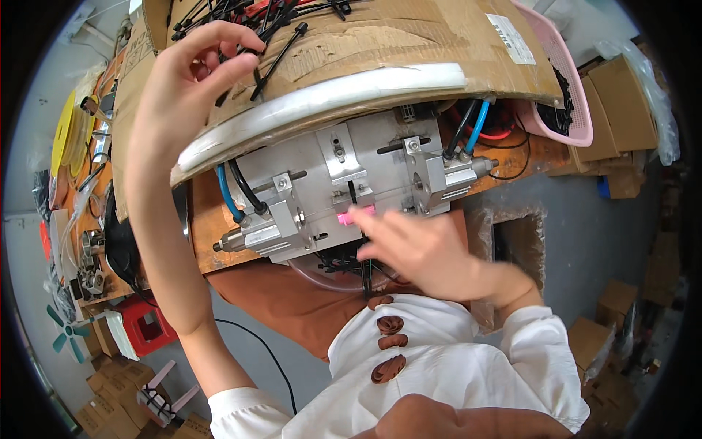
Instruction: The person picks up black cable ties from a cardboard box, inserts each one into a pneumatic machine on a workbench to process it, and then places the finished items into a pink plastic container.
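Two hands at a grey metal machine (344, 183).
Left hand (191, 80) fingers pinch black cable ties (274, 51) on creased cardboard (409, 44); right hand (417, 249) fingers, loosely spread, touch a pink tab (356, 214).

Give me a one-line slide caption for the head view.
Left hand picks black cable ties off a cardboard sheet while right hand reaches a pink piece at the metal fixture.

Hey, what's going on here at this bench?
A person in a white top sits at a wooden bench in front of a grey metal machine block with blue and black hoses. The left hand reaches up to a pile of black plastic cable ties lying on a sheet of brown cardboard above the machine, fingers pinching at them. The right hand is at the machine's front, by a small pink piece; it is blurred, so its grip is unclear.
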`<state>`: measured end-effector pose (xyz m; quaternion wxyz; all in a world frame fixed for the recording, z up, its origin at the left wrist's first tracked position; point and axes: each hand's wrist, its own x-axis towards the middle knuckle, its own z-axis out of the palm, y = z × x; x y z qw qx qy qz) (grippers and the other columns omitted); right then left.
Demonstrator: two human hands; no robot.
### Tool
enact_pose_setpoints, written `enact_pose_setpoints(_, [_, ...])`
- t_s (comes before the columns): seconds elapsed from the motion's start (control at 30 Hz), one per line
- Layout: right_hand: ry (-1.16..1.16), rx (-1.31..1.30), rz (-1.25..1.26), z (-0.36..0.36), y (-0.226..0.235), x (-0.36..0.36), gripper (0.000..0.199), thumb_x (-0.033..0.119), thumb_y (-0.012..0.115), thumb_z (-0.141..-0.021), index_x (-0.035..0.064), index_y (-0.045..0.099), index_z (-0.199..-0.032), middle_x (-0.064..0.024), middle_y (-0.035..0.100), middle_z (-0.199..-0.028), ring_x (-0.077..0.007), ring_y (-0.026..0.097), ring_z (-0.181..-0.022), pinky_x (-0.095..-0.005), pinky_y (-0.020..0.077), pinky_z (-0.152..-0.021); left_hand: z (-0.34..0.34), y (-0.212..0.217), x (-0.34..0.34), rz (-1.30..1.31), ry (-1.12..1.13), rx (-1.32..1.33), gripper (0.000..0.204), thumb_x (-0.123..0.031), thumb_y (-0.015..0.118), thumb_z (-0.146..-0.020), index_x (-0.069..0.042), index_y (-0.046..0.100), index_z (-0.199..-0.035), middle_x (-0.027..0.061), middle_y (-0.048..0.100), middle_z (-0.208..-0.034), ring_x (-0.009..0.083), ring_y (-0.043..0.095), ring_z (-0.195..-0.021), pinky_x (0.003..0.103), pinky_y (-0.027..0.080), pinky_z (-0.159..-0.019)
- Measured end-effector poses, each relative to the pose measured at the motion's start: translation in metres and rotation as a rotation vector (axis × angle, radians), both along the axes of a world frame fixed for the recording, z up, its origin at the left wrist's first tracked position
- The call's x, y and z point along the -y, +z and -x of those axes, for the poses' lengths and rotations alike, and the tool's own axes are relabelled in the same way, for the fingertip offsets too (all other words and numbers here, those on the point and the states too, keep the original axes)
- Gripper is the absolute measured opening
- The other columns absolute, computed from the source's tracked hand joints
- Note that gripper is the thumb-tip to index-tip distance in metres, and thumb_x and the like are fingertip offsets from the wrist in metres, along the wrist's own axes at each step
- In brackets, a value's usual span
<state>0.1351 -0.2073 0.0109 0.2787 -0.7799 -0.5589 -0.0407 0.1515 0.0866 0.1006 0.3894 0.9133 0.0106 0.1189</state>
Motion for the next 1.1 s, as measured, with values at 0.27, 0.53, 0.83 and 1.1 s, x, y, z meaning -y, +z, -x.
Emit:
enact_pose_setpoints(0.27, [-0.002, 0.465, 0.008, -0.191, 0.088, -0.144, 0.016, 0.004, 0.052, -0.082, -0.0005, 0.059, -0.096, -0.0215, 0.064, -0.09, -0.0337, 0.064, -0.084, -0.0429, 0.0498, -0.071, 0.013, 0.017, -0.024, 0.653, -0.118, -0.121, 0.029, -0.028, 0.062, -0.093, -0.006, 0.062, -0.111, -0.0066, 0.055, -0.086, 0.0012, 0.046, -0.076, 0.016, 0.038, -0.072])
enact_pose_setpoints(0.53, [-0.084, 0.482, 0.212, -0.197, 0.086, -0.135, 0.018, 0.008, 0.06, -0.078, -0.0022, 0.063, -0.093, -0.0204, 0.066, -0.078, -0.0343, 0.065, -0.073, -0.0415, 0.0515, -0.069, 0.063, 0.004, -0.001, 0.464, -0.105, 0.079, 0.016, -0.011, 0.06, -0.091, -0.002, 0.059, -0.104, 0.0007, 0.059, -0.099, 0.0079, 0.054, -0.09, 0.02, 0.039, -0.08])
enact_pose_setpoints(0.83, [0.12, -0.604, -0.425, -0.16, 0.123, -0.058, 0.037, 0.029, 0.061, -0.091, -0.004, 0.062, -0.108, -0.0157, 0.068, -0.099, -0.0225, 0.069, -0.085, -0.0244, 0.0586, -0.062, 0.143, -0.097, 0.158, -0.274, 0.209, 0.156, 0.076, 0.009, 0.072, -0.064, 0.007, 0.044, -0.135, 0.0105, 0.055, -0.09, 0.0236, 0.051, -0.081, 0.033, 0.045, -0.074])
enact_pose_setpoints(1.1, [0.288, -0.792, -0.669, -0.146, 0.108, -0.002, 0.024, 0.015, 0.053, -0.095, -0.0026, 0.059, -0.109, -0.0185, 0.067, -0.1, -0.0279, 0.068, -0.085, -0.0298, 0.0583, -0.065, 0.127, -0.138, 0.193, -0.451, 0.18, 0.018, 0.069, 0.008, 0.056, -0.071, 0.011, 0.036, -0.137, 0.0115, 0.049, -0.094, 0.0236, 0.049, -0.083, 0.032, 0.045, -0.078])
